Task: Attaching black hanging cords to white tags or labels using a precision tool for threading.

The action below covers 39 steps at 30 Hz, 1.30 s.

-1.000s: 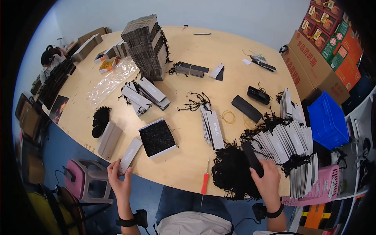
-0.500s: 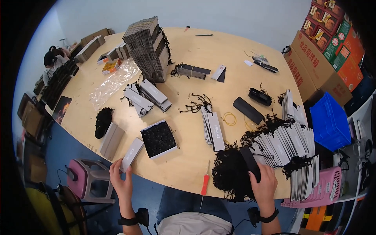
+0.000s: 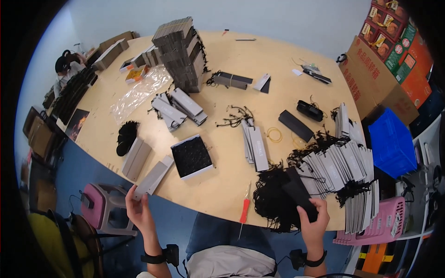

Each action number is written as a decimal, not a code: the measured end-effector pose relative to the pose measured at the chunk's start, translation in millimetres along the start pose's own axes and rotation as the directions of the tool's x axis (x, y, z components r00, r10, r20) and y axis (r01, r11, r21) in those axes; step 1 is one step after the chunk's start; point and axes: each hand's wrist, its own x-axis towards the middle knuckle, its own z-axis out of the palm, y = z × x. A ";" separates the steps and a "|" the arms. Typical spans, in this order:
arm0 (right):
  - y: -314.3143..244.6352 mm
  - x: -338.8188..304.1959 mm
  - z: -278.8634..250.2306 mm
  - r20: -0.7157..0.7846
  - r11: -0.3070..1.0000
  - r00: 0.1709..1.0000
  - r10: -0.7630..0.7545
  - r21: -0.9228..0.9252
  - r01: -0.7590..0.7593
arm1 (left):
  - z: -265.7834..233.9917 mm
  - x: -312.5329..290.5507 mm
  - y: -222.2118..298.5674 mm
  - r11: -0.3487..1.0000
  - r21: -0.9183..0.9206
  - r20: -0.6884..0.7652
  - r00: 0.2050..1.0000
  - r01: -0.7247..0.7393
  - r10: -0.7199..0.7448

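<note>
My left hand [image 3: 139,213] is at the table's near left edge, thumb and fingers closed on the near end of a long light-grey hang tag [image 3: 153,180]. At the right, my right hand [image 3: 314,217] pinches the near end of a black hang tag [image 3: 297,186]. That black tag lies over a heap of black strings [image 3: 273,204]. An open white box [image 3: 193,175] of small black pieces stands right of the grey tag. A red-handled screwdriver-like tool [image 3: 244,211] with a thin metal shaft sticks out over the front edge.
Fanned grey tags [image 3: 336,167] with black strings cover the right side. A tall banded tag stack [image 3: 178,55] stands at the back. More tags [image 3: 255,148] lie mid-table. A blue crate [image 3: 391,143] and a cardboard box [image 3: 371,76] stand right. Another person [image 3: 69,69] sits far left.
My left hand has shifted slightly left, and the grey tag in it has moved toward the table's edge. My right hand has moved a little to the right with the black tag. The view has shifted slightly.
</note>
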 end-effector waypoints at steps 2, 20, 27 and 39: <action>-10.7 -15.9 -9.4 0.274 0.931 0.949 0.156 0.281 -0.234 | 1.8 -4.1 10.2 0.998 -0.048 0.054 0.997 0.051 -0.048; 16.6 -102.5 45.2 0.635 0.945 0.740 -0.223 0.327 0.004 | 6.1 -35.9 56.6 0.829 -0.346 0.563 0.804 0.440 -0.192; 14.2 -103.1 51.0 0.589 0.951 0.771 -0.242 0.300 0.070 | 13.8 -46.3 62.0 0.878 -0.184 0.774 0.615 0.441 -0.147; 16.9 -104.2 70.9 0.560 0.953 0.809 -0.179 0.302 0.002 | 38.3 -65.4 77.1 0.971 -0.042 0.952 0.306 0.237 -0.034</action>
